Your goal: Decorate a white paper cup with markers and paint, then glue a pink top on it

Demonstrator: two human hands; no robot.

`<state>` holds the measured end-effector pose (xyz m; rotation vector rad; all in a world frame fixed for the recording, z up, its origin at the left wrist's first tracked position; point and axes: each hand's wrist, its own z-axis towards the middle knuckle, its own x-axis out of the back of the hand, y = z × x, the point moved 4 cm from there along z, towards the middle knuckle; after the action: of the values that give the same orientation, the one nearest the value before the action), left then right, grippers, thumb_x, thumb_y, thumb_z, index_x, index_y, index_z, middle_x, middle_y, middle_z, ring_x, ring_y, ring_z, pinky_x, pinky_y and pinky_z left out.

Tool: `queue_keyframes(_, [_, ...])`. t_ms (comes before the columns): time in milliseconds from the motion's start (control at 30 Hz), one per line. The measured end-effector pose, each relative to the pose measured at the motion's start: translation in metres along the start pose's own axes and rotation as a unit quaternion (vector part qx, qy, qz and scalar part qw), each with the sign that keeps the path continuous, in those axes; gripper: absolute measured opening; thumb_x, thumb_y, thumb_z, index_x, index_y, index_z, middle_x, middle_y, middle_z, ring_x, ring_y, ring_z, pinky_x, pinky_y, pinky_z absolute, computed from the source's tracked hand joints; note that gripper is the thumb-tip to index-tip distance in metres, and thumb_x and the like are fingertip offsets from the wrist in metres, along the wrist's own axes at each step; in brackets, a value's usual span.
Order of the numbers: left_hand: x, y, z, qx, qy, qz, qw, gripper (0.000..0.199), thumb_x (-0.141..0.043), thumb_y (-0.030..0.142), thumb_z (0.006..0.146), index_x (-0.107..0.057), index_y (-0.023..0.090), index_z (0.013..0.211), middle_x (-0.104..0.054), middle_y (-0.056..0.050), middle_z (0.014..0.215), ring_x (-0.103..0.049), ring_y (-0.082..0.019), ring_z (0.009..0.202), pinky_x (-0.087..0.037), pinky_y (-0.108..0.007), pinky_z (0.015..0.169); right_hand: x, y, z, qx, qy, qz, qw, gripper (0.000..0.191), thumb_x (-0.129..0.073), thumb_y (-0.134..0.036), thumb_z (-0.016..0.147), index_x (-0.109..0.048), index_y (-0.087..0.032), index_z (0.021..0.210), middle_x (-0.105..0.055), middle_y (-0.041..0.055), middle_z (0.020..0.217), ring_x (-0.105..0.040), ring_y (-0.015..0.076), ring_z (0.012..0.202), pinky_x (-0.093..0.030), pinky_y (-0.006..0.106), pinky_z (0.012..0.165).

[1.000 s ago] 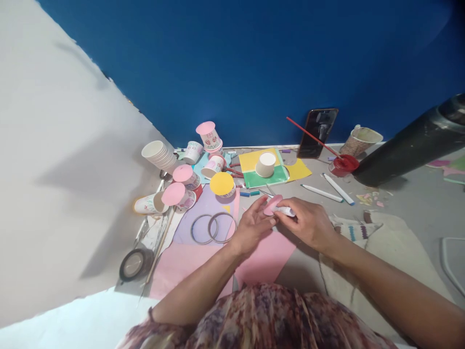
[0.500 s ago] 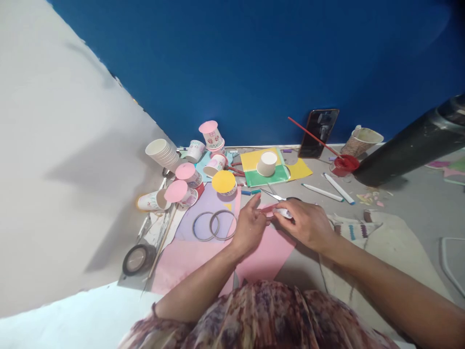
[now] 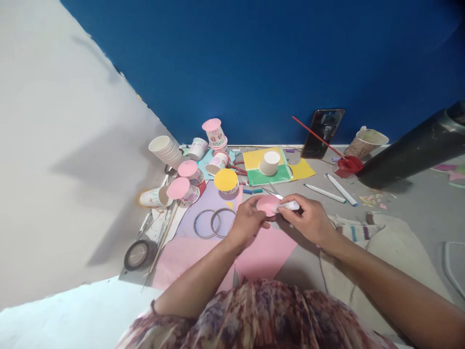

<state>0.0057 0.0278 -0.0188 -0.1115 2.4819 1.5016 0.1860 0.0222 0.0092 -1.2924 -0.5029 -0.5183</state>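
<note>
The left hand (image 3: 249, 224) pinches a pink circle (image 3: 266, 205) near the middle; the right hand (image 3: 311, 219) grips a white tube (image 3: 291, 206) at its edge. Left, four cups (image 3: 218, 139) wear paper tops (image 3: 225, 180); the far white cup (image 3: 269, 164) has none.

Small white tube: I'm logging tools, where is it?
In the head view, the white tube is right of centre, held in the right hand, its tip at the edge of the round pink paper disc in the left hand.
</note>
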Motion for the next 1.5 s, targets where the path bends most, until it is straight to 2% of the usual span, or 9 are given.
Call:
queue_keyframes(200, [0.002,-0.003,0.000,-0.030,0.015,0.032,0.999,0.044,-0.077,0.015,0.074,-0.067,0.016,0.117,-0.069,0.002,0.065,-0.068,-0.015,0.059,-0.054,-0.026,0.061,-0.008,-0.001,-0.005,0.094,-0.018,-0.065,0.993,0.016,-0.065,-0.035,0.097,-0.076,-0.024,0.098,-0.084,0.0035,0.089,-0.075,0.0199,0.069,-0.051,0.029,0.065])
queue_keyframes(467, [0.004,-0.006,0.001,-0.033,0.028,0.067,0.997,0.054,-0.076,0.006,0.069,-0.069,0.014,0.122,-0.074,-0.002,0.070,-0.067,-0.016,0.060,-0.054,-0.027,0.064,-0.012,-0.008,-0.010,0.191,-0.073,-0.171,0.964,0.016,-0.062,-0.032,0.103,-0.075,-0.023,0.105,-0.084,0.0052,0.091,-0.077,0.0205,0.078,-0.047,0.030,0.067])
queue_keyframes(600, [0.005,-0.002,0.001,-0.016,0.034,0.068,0.997,0.061,-0.074,0.003,0.068,-0.065,0.011,0.128,-0.070,0.001,0.063,-0.073,-0.021,0.061,-0.055,-0.027,0.061,-0.006,-0.007,-0.008,0.166,-0.054,-0.145,0.974,0.016,-0.063,-0.031,0.100,-0.075,-0.022,0.100,-0.084,0.0059,0.092,-0.077,0.0207,0.076,-0.049,0.030,0.066])
queue_keyframes(733, [0.006,0.004,0.001,0.003,0.021,0.054,0.998,0.045,-0.073,0.007,0.070,-0.068,0.010,0.115,-0.074,-0.005,0.069,-0.078,-0.024,0.063,-0.056,-0.027,0.054,0.010,-0.004,-0.003,0.057,0.032,0.019,0.998,0.018,-0.065,-0.038,0.096,-0.074,-0.023,0.092,-0.079,0.0015,0.078,-0.069,0.0166,0.062,-0.050,0.027,0.060])
queue_keyframes(867, [0.004,0.006,0.001,0.024,-0.013,0.019,0.999,0.032,-0.070,0.013,0.071,-0.068,0.009,0.103,-0.077,-0.013,0.078,-0.079,-0.028,0.065,-0.059,-0.030,0.049,0.016,0.004,0.003,-0.057,0.059,0.141,0.987,0.023,-0.067,-0.044,0.091,-0.074,-0.022,0.093,-0.064,-0.0033,0.058,-0.053,0.0142,0.047,-0.042,0.027,0.046])
queue_keyframes(967, [0.003,0.005,0.000,0.025,-0.023,-0.013,0.999,0.041,-0.069,0.012,0.068,-0.066,0.011,0.110,-0.076,-0.011,0.083,-0.080,-0.028,0.068,-0.062,-0.031,0.051,0.015,0.006,0.004,-0.067,0.053,0.152,0.985,0.025,-0.068,-0.045,0.090,-0.075,-0.022,0.096,-0.063,-0.0033,0.059,-0.050,0.0134,0.045,-0.040,0.026,0.044])
queue_keyframes(1100, [-0.001,0.002,0.000,0.028,-0.041,-0.058,0.997,0.038,-0.069,0.011,0.069,-0.068,0.011,0.107,-0.076,-0.011,0.085,-0.079,-0.024,0.072,-0.063,-0.029,0.057,0.011,-0.004,-0.002,0.054,0.058,0.055,0.995,0.017,-0.068,-0.037,0.095,-0.076,-0.022,0.097,-0.075,0.0014,0.075,-0.062,0.0150,0.056,-0.048,0.027,0.054])
queue_keyframes(1267, [-0.005,-0.001,-0.002,0.019,-0.057,-0.073,0.996,0.029,-0.070,0.014,0.068,-0.073,0.011,0.097,-0.073,-0.007,0.085,-0.072,-0.016,0.070,-0.064,-0.026,0.064,-0.001,-0.013,-0.011,0.236,0.046,-0.086,0.967,0.014,-0.066,-0.031,0.104,-0.074,-0.021,0.104,-0.076,0.0031,0.080,-0.065,0.0147,0.061,-0.045,0.028,0.062])
queue_keyframes(1500, [-0.009,0.000,-0.006,0.009,-0.088,-0.065,0.994,0.038,-0.075,0.022,0.067,-0.079,0.012,0.104,-0.075,-0.007,0.088,-0.068,-0.018,0.078,-0.063,-0.031,0.072,-0.002,-0.017,-0.013,0.312,0.074,-0.141,0.937,0.011,-0.067,-0.028,0.104,-0.072,-0.019,0.110,-0.072,0.0015,0.075,-0.064,0.0153,0.064,-0.041,0.029,0.063])
